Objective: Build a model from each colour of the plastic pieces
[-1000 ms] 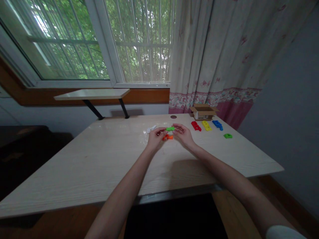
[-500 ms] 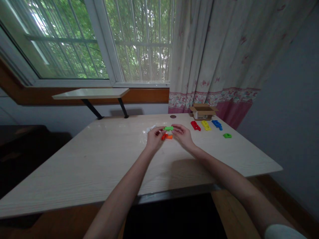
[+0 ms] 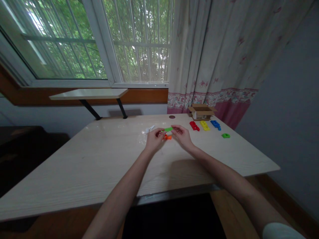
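Observation:
Both my hands meet over the middle of a pale wooden table [image 3: 99, 166]. My left hand [image 3: 154, 140] and my right hand [image 3: 182, 136] pinch the two ends of a flat green plastic piece [image 3: 168, 129] held just above the tabletop. An orange piece [image 3: 167, 137] sits right under it, between the hands; whether a finger touches it is unclear. A small white object [image 3: 149, 129] lies just beyond my left hand.
To the right lie a red piece [image 3: 194, 126], a yellow piece [image 3: 204, 125], a blue piece [image 3: 215, 124] and a small green piece [image 3: 225, 135]. An open cardboard box [image 3: 202, 112] stands behind them by the curtain. A window and a narrow shelf [image 3: 87, 94] are beyond.
The hands have stayed together on the green piece. Less of the orange piece shows below it. The camera has shifted slightly, sliding the scene a little to the left.

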A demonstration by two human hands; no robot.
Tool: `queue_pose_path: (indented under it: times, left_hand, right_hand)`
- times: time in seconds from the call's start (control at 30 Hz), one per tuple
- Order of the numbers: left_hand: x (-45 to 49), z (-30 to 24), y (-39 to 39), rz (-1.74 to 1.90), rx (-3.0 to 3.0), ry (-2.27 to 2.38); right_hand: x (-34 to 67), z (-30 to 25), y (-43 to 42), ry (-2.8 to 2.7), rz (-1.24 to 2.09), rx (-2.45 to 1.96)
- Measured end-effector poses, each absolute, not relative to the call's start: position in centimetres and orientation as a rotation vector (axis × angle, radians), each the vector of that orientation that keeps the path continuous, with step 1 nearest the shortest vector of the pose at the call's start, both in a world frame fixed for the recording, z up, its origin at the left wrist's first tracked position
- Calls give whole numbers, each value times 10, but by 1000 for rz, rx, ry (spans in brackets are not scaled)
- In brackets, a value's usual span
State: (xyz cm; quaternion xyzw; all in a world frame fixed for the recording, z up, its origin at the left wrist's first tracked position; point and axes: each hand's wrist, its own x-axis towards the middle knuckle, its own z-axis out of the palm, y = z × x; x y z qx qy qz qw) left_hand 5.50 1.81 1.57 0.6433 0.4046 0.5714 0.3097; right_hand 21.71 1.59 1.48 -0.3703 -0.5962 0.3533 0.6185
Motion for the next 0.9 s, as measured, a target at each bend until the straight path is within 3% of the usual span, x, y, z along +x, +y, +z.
queue_pose_path:
  times: [0.9]
  left_hand:
    - [58, 22, 22, 1474, 1450, 967]
  right_hand:
    - [219, 15, 18, -1372, 994, -882]
